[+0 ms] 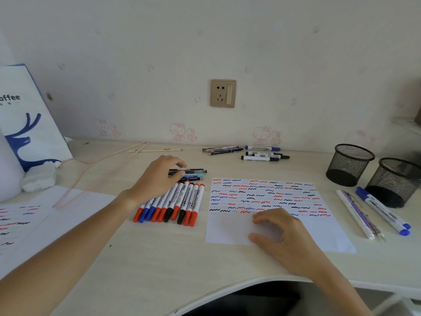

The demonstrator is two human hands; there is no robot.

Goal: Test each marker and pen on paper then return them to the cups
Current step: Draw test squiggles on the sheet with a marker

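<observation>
My left hand (157,179) reaches over a small pile of pens (196,174) left of the paper, with finger and thumb pinching a black pen (194,171) there. Just in front of it lies a row of several red, blue and black capped markers (182,201). The test paper (227,231), covered with red, blue and black squiggles, lies in the middle. On its lower blank part rests my right hand (282,229), fingers loosely curled and holding nothing. Two black mesh cups (348,165) (394,181) stand at the right, with nothing visible inside them.
More markers and pens (262,155) lie near the wall. Two blue markers (385,213) and some pens (357,213) lie beside the cups. Another scribbled sheet (34,220) sits at the left, below a white paper bag (27,115). The desk's curved front edge is close to me.
</observation>
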